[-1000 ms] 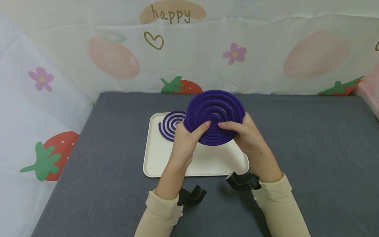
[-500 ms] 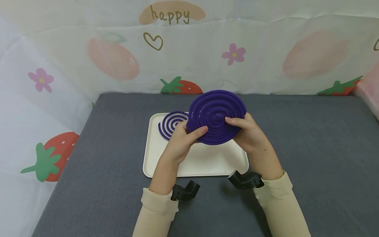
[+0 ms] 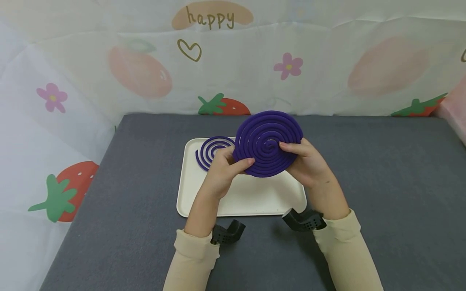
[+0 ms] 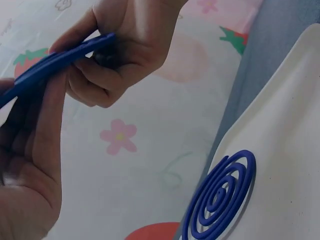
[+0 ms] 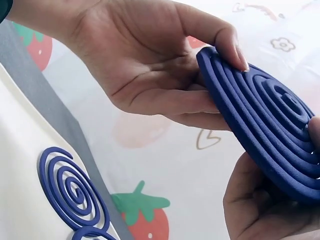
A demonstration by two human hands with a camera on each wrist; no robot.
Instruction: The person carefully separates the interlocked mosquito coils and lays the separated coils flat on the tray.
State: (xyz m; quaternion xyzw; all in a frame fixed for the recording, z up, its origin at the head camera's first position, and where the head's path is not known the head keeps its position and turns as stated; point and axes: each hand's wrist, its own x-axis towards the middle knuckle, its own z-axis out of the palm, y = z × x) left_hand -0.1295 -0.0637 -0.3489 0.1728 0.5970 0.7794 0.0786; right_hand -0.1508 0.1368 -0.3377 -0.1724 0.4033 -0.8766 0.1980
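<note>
1. Purple coiled disc [image 3: 268,133]: held up just right of the head frame's centre; probably light and pliable, best taken by opposite rims with support behind.
2. Left hand [image 3: 221,171]: pinches its lower-left rim.
3. Right hand [image 3: 310,165]: grips its right side, thumb in front.
4. White tray [image 3: 262,200], lower centre: bears a thin spiral [image 5: 76,194], upper left.

cannot follow the large spiral [image 3: 267,157] past the left wrist view's left edge, nor the small spiral [image 4: 218,199] past both wrist views' bottom edges. in the head view, cannot see most fingers of the left grip [image 3: 223,171] and right grip [image 3: 308,163] behind the large spiral, nor all of the small spiral. cannot identify the pink thing [image 3: 456,109] cropped at the head view's right edge.
</note>
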